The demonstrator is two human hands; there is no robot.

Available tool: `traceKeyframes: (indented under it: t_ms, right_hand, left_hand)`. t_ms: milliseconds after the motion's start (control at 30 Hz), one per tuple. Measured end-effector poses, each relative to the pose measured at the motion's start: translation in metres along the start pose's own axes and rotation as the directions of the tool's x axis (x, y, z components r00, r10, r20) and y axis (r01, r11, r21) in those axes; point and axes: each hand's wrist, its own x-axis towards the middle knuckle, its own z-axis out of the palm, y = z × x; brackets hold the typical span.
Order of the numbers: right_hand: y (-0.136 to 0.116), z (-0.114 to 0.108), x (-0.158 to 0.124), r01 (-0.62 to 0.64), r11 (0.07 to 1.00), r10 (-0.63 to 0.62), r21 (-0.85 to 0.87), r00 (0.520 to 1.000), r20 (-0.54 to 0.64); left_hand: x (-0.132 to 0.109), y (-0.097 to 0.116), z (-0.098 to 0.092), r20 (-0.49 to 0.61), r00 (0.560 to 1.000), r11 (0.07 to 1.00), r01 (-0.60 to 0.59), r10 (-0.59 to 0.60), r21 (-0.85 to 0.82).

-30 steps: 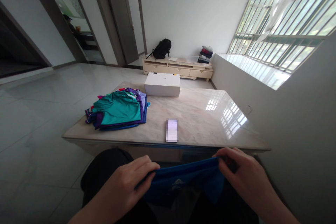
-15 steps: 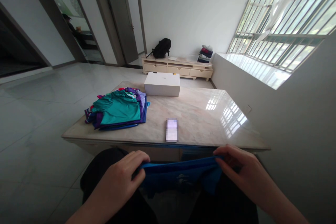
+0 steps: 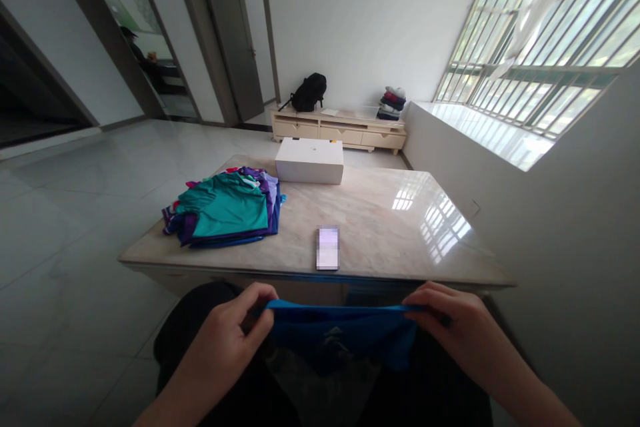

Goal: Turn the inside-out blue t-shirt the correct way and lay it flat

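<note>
The left hand (image 3: 227, 337) and right hand (image 3: 457, 333) each pinch one end of a blue garment (image 3: 345, 337); it is stretched crosswise over the lap, just below the marble table (image 3: 380, 213) edge, equally near both.

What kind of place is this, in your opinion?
Probably a room in a home. A marble-topped table bears a pile of folded clothes, a low drawer cabinet stands at the wall, and both hands, left hand and right hand, hold a blue garment.
</note>
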Motion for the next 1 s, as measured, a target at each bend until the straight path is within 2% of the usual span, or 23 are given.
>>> traceKeyframes:
  t_ms: [100,200,400,533,600,700,767,900,1000]
  right_hand:
    - [0.004,0.0,-0.002,-0.041,0.999,0.041,0.027,0.999,-0.002]
    - [0.007,0.001,-0.003,-0.084,0.996,0.084,0.037,0.996,0.003]
    - [0.01,0.001,0.002,-0.055,0.997,0.051,0.054,0.997,0.059]
    - [0.015,-0.002,0.005,-0.08,0.987,0.056,0.142,0.984,0.166]
    - [0.017,-0.005,0.005,-0.114,0.978,0.069,0.175,0.968,0.243]
    - [0.017,-0.009,0.005,-0.14,0.973,0.069,0.184,0.934,0.35]
    - [0.016,-0.01,0.006,-0.121,0.98,0.056,0.16,0.931,0.361]
    - [0.016,-0.006,0.009,-0.051,0.998,0.055,-0.02,0.965,0.255]
    - [0.014,-0.002,0.009,-0.047,0.977,0.082,-0.207,0.983,0.163]
  left_hand:
    - [-0.003,-0.002,-0.001,-0.053,0.992,0.99,-0.107,0.112,0.09]
    - [-0.001,-0.001,-0.003,-0.025,0.985,0.978,-0.166,0.171,0.123]
    - [0.005,0.002,-0.01,0.211,0.97,0.989,-0.138,0.124,0.05]
    - [0.003,-0.009,-0.011,0.384,0.912,0.989,-0.148,0.141,-0.011]
    - [0.003,-0.015,-0.01,0.404,0.892,0.978,-0.201,0.204,-0.049]
    - [0.002,-0.022,-0.008,0.309,0.902,0.953,-0.299,0.302,-0.058]
    - [0.002,-0.026,-0.007,0.208,0.913,0.935,-0.355,0.35,-0.016]
    - [0.002,-0.036,-0.001,0.028,0.908,0.894,-0.418,0.419,0.16]
    - [0.003,-0.039,0.007,-0.076,0.91,0.893,-0.38,0.407,0.241]
